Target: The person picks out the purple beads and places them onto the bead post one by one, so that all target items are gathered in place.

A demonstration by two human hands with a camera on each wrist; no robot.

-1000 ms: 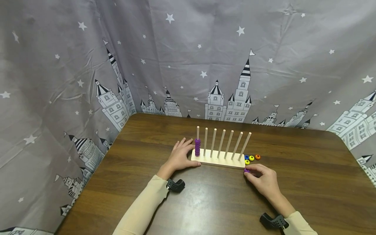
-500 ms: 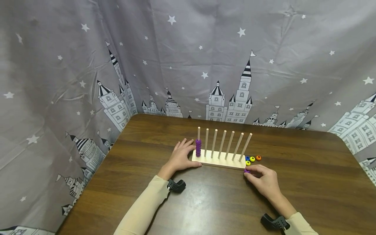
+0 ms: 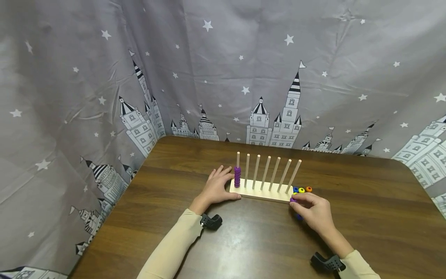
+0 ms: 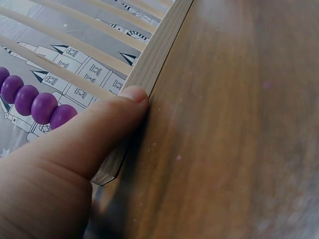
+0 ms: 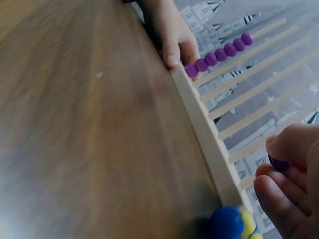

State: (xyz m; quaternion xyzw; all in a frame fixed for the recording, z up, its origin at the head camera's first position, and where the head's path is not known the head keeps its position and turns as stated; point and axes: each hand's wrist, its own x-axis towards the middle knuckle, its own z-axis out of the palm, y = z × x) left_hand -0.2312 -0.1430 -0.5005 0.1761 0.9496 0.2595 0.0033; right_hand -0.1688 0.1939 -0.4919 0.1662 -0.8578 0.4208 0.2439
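A pale wooden peg stand (image 3: 261,191) stands on the table with several upright pegs in a row. Its leftmost peg carries a stack of purple beads (image 3: 237,177). My left hand (image 3: 218,190) holds the stand's left end, with the thumb (image 4: 114,114) on the front edge and the fingers behind. By the right end, my right hand (image 3: 315,213) pinches one purple bead (image 5: 280,163) between thumb and fingertips, and the hand covers most of it. A blue bead (image 5: 227,222) lies below this hand, beside the stand's end, with yellow beads (image 5: 247,224) behind it.
More loose beads lie to the right of the stand: a blue bead (image 3: 295,189), a yellow bead (image 3: 301,190) and an orange bead (image 3: 309,189). The brown wooden table (image 3: 244,240) meets a grey curtain (image 3: 216,69) printed with castles and stars.
My right hand has risen slightly with the purple bead, and a blue bead now shows under it. The left hand keeps its hold on the stand. The head view has shifted a little.
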